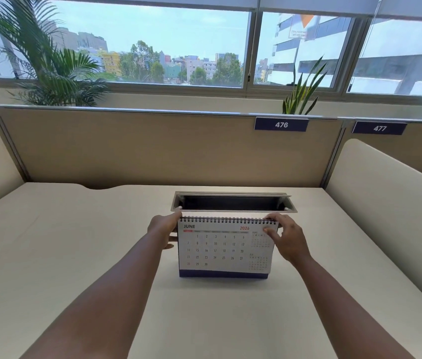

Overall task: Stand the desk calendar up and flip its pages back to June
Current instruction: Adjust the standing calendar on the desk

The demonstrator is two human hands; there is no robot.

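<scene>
Both forearms are stretched to the desk calendar (pixel 225 248), upright at June before the cable tray (pixel 233 202), held at its upper corners by left hand (pixel 164 230) and right hand (pixel 286 240), perhaps loosely, so it could be toppled on release.

We have one wide-angle view from the person's head, facing forward and down over the desk (pixel 75 255) toward the window (pixel 152 42), close above both forearms; edges bend, perhaps from lens distortion.

Calendar (pixel 226 248) – smooth paper pages, black wire binding; desk (pixel 75 242) – matt cream; cable tray (pixel 233 202) – brushed metal.
</scene>
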